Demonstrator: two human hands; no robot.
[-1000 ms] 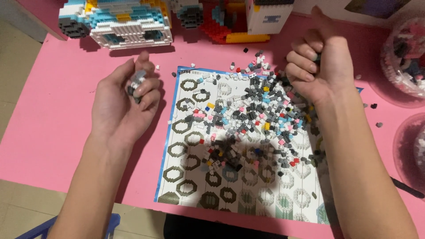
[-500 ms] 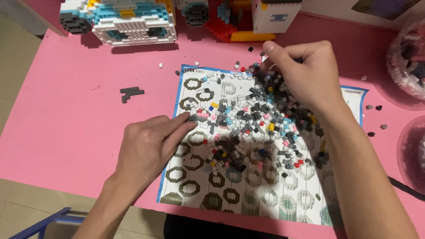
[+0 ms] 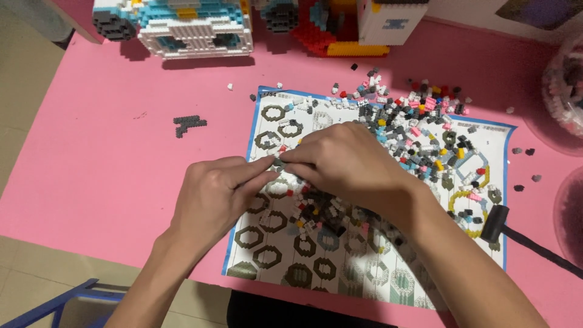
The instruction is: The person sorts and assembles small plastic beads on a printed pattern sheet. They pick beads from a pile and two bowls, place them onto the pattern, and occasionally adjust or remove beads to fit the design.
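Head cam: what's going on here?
A person is working with tiny building bricks on a pink table. The left hand and right hand meet fingertip to fingertip over a small dark piece, above a printed instruction sheet. A loose pile of small mixed-colour bricks covers the sheet's upper right. A small dark grey assembly lies alone left of the sheet. Finished brick models stand along the far edge, and a small black hammer lies at the sheet's right edge.
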